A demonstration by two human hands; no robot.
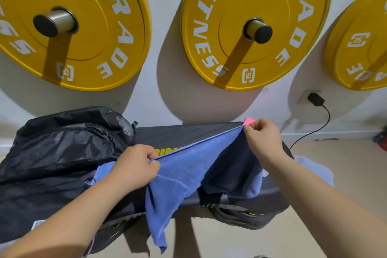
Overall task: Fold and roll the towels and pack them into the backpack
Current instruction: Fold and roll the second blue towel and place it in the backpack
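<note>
I judge the job barely begun: the blue towel (pixel 184 174) is neither folded nor rolled, and I can see nothing packed in the black backpack (pixel 62 153), which lies on the left end of the black bench (pixel 188 134). My left hand (pixel 136 165) pinches one end of the towel's top edge, just beside the backpack, and my right hand (pixel 263 140) pinches the other end, higher and nearer the wall. The edge runs taut between both grips. The rest of the cloth hangs below them, draping over the bench's front. A pink cloth corner (pixel 249 121) peeks behind my right fingers, and a pale towel (pixel 314 169) lies right of that wrist, both apparently waiting.
</note>
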